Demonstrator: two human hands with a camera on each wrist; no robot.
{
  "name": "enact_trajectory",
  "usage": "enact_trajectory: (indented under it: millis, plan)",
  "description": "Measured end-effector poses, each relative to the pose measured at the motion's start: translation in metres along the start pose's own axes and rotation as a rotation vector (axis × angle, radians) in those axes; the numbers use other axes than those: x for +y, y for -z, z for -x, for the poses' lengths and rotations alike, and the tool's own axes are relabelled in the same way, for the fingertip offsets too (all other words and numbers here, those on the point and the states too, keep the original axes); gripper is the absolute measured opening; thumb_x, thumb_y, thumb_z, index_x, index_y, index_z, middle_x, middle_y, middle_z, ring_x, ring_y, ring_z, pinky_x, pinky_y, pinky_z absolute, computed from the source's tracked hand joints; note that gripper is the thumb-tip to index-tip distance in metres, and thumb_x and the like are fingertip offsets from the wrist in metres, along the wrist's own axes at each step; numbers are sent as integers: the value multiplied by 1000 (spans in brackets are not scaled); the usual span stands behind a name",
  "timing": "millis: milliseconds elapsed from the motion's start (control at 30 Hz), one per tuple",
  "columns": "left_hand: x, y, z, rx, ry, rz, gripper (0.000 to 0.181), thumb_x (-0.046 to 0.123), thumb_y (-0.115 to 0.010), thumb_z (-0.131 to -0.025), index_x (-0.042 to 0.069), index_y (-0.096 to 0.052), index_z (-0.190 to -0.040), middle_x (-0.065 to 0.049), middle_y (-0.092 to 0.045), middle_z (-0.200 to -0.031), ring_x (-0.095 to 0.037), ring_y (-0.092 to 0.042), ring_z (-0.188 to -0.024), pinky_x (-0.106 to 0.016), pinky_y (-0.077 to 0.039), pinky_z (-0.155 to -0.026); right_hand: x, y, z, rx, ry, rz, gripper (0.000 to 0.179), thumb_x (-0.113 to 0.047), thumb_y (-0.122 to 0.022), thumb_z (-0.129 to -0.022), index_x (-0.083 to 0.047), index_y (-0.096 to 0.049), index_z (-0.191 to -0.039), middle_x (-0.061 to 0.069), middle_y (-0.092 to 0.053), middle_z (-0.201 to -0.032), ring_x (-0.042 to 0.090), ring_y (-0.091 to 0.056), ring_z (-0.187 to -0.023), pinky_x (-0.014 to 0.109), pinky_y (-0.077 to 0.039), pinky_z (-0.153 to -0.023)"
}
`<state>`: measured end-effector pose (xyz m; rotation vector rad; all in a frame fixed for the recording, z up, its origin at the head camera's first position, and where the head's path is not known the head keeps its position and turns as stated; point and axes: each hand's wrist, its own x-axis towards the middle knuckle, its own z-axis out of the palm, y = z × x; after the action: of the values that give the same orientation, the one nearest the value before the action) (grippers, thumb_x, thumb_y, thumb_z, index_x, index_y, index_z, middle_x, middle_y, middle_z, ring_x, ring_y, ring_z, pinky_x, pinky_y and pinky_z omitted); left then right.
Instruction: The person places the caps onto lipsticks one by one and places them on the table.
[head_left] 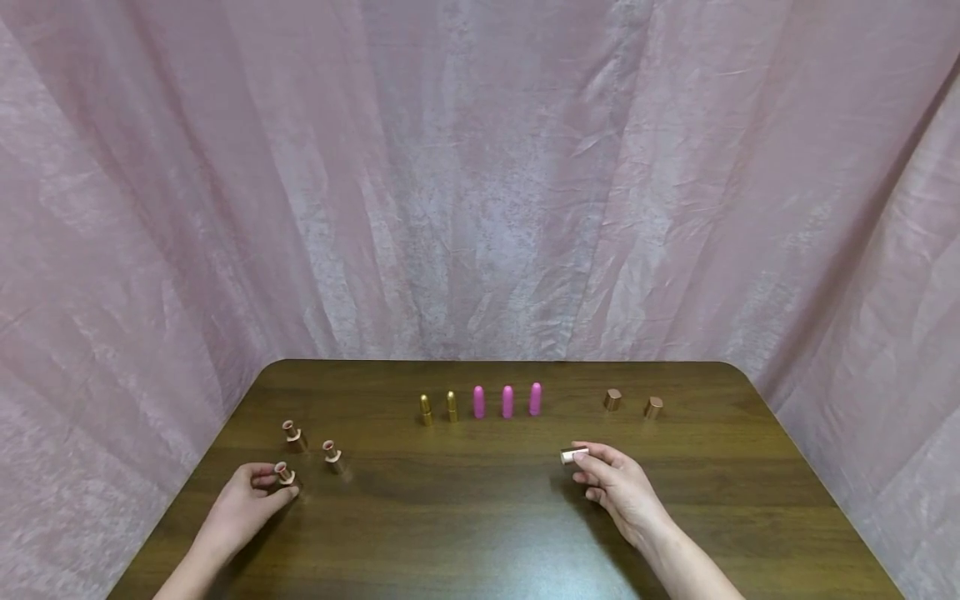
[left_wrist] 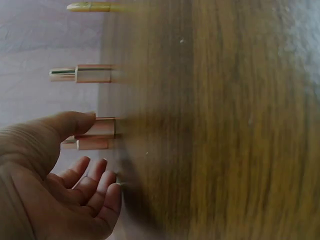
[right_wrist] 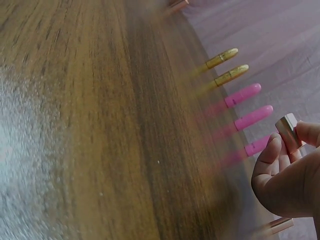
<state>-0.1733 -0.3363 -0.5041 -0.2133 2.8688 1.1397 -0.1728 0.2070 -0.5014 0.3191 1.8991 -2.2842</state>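
Observation:
My left hand (head_left: 243, 504) is around the nearest rose-gold lipstick tube (head_left: 283, 473), which stands upright without a cap. In the left wrist view the thumb overlaps the side of that tube (left_wrist: 104, 128), while the loosely bent fingertips stay apart from it. Two more uncapped lipstick tubes, one behind (head_left: 294, 437) and one to the right (head_left: 333, 457), stand close by. My right hand (head_left: 618, 492), raised over the table, pinches a shiny rose-gold lipstick cap (right_wrist: 288, 131) between thumb and fingers. The cap (head_left: 574, 455) lies on its side in the head view.
Two gold bullet-shaped tubes (head_left: 426, 409) and three pink ones (head_left: 507, 402) stand in a row at the back middle. Two rose-gold caps (head_left: 612, 400) stand to their right. Behind the brown wooden table (head_left: 450, 500) hangs a pink curtain (head_left: 480, 183).

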Motion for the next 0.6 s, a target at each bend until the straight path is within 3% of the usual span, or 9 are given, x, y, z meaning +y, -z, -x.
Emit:
enact_trajectory:
  millis: [167,400,600]
  plan:
    - [3,-5,0,28,-14,-37,68,34,-78,-91,-12,-47,-130,-23,-64,-118,-36,-65,-105,-47,-51,-85,0,-1,0,-3,-5,-4,43,-17,-71,-96,2,-60,-133,1,-68,-103,13,-63,-83,25,-49,-65]
    - [4,-9,0,39,-63,-70,54,33,-76,-93,-7,-56,-123,-18,-67,-115,-34,-67,-103,-51,-51,-88,1,0,0,0,-5,-1,45,-17,-71,-96,3,-59,-134,1,-68,-102,12,-63,-81,24,-48,-64]
    - [3,-10,2,77,-65,-52,47,30,-77,-93,-5,-58,-117,-15,-68,-111,-24,-68,-96,-36,-52,-79,2,0,-1,0,-6,-3,44,-16,-71,-96,3,-59,-134,1,-68,-102,12,-63,-81,24,-48,-64]
